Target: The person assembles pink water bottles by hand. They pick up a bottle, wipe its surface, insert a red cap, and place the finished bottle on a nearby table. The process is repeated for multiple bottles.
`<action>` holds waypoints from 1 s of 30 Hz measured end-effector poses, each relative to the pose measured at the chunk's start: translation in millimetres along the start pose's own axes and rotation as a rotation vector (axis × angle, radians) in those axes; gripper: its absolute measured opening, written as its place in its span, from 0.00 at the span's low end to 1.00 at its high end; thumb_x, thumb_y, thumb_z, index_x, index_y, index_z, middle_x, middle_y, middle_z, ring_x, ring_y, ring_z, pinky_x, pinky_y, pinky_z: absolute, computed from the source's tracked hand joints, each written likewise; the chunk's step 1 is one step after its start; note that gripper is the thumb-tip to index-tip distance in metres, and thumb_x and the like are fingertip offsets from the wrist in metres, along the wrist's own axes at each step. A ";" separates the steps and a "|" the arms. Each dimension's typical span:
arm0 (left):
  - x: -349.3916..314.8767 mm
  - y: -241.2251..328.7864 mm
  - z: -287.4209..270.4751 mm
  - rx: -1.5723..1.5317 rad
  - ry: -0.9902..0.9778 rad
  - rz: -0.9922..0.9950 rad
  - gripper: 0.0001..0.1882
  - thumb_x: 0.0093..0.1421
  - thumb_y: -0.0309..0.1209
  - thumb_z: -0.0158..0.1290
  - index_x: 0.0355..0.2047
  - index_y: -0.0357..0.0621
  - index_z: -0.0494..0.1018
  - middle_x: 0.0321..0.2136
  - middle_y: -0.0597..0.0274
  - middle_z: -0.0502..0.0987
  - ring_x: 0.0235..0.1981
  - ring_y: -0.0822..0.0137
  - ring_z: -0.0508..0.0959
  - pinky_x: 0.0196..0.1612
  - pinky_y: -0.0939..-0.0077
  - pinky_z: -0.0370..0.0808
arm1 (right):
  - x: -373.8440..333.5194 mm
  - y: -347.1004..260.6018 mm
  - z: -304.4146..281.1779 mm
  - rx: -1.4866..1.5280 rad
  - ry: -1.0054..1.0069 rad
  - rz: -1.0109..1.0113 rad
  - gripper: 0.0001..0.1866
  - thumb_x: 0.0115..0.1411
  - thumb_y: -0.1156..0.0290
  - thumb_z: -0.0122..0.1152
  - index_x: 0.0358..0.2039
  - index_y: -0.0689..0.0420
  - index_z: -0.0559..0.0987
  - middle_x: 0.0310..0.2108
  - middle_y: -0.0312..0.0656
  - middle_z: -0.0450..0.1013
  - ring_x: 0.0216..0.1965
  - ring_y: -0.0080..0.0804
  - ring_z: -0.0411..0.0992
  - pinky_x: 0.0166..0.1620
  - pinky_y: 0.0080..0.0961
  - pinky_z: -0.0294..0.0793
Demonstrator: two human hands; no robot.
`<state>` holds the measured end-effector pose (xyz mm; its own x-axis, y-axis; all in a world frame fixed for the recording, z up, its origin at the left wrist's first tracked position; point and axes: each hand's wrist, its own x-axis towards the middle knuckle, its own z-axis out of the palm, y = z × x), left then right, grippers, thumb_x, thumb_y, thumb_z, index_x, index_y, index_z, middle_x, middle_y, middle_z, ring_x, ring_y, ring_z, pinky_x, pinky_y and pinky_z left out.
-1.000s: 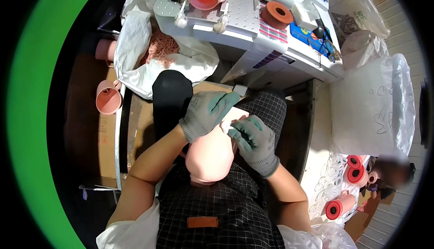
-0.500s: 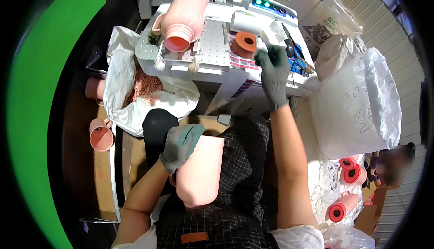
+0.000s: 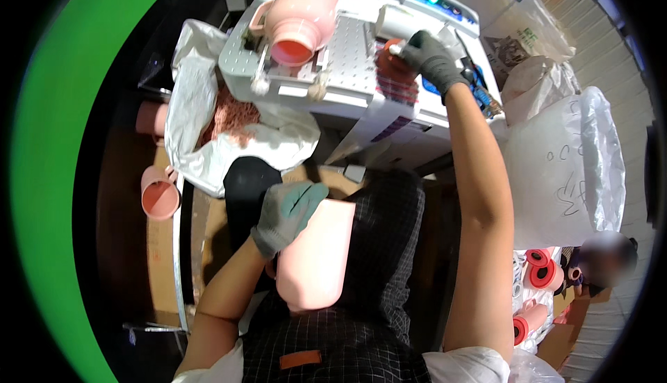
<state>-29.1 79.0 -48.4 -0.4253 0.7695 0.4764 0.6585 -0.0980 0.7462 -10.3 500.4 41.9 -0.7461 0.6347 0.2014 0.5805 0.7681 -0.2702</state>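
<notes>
A pale pink jug body [image 3: 316, 261] lies across my lap, its handle mostly hidden on the left side. My left hand [image 3: 288, 216], in a grey-green glove, holds it at the upper left edge with the fingers bent. On the machine's worktop, my gloved right hand [image 3: 434, 60] is closed in a pinch around a small white wad [image 3: 396, 49], just over a round orange-brown dish or roll [image 3: 394, 70]. Part of that round thing is hidden by the hand. Another pink jug [image 3: 306, 11] is mounted on its side to the left, open mouth toward me.
A white roll [image 3: 397, 23] lies behind the right hand, near a control box [image 3: 445, 9] with lit green buttons. A white sack [image 3: 240, 143] of pink shavings stands left. Large white bags [image 3: 563, 167] crowd the right. A pink mug-like vessel [image 3: 160, 194] sits at lower left.
My right hand has moved up and over the orange-brown round thing with the white wad. My left hand stays on the jug in my lap. The whole view has shifted slightly.
</notes>
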 end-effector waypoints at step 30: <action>-19.0 74.4 -20.5 0.254 -0.457 0.457 0.52 0.37 0.56 0.75 0.61 0.42 0.74 0.63 0.50 0.73 0.66 0.48 0.72 0.68 0.40 0.65 | -408.8 -100.3 81.8 2.019 -0.577 0.394 0.44 0.67 0.29 0.52 0.68 0.53 0.69 0.60 0.49 0.74 0.61 0.46 0.74 0.63 0.51 0.78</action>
<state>15.2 44.2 7.7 0.1970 0.8802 0.4317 0.8580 -0.3678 0.3585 209.8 157.0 -90.3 -0.9225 0.3068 -0.2344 -0.0725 -0.7340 -0.6752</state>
